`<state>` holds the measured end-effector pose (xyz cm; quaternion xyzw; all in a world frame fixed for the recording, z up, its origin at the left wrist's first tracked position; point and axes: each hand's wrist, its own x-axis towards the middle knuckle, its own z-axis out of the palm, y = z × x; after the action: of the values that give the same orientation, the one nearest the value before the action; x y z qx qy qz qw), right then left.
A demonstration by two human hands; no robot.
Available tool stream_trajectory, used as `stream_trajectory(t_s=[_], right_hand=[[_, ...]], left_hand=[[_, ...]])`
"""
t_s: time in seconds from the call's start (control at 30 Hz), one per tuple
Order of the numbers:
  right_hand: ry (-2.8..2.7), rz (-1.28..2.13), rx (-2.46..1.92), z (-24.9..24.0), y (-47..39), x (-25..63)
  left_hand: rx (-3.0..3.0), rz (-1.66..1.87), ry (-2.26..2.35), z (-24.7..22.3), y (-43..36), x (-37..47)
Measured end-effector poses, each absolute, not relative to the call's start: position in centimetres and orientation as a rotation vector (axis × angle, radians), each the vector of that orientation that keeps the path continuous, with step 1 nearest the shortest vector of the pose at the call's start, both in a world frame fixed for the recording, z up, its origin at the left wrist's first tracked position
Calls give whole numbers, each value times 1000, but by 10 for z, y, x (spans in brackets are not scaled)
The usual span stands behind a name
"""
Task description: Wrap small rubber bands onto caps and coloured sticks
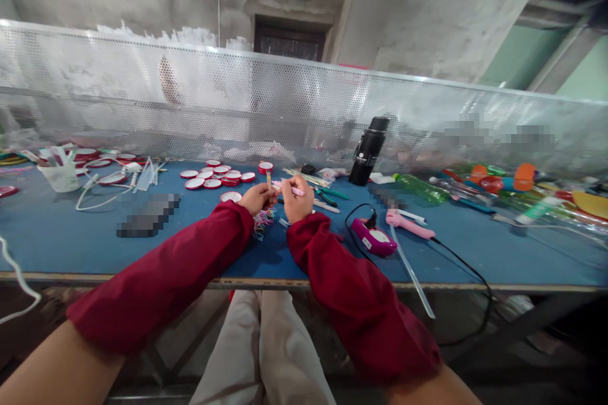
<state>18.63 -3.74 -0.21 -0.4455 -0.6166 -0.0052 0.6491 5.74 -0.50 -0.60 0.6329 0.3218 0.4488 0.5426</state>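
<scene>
Both hands work close together above the blue table. My left hand is closed, pinching a small narrow strip, pale with a yellowish part, that sticks up from the fingers. Closed too, my right hand holds a pink pen-like tool whose tip points toward the left fingertips. What lies between the fingertips is too small to make out. Beneath the hands is a small heap of thin multicoloured loops. Several round red-rimmed white discs lie just beyond my left hand.
To the right are a purple device, a pink glue gun with a black cord, and a black bottle. Green pliers lie behind my right hand. A white cup stands at left. A perforated metal screen edges the table's back.
</scene>
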Motion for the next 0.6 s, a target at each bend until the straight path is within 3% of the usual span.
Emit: stream_trajectory(t_s=[0.6], right_hand=[[-1383, -32, -1025, -3, -36, 186]], left_hand=[[1492, 1077, 768, -8, -1, 57]])
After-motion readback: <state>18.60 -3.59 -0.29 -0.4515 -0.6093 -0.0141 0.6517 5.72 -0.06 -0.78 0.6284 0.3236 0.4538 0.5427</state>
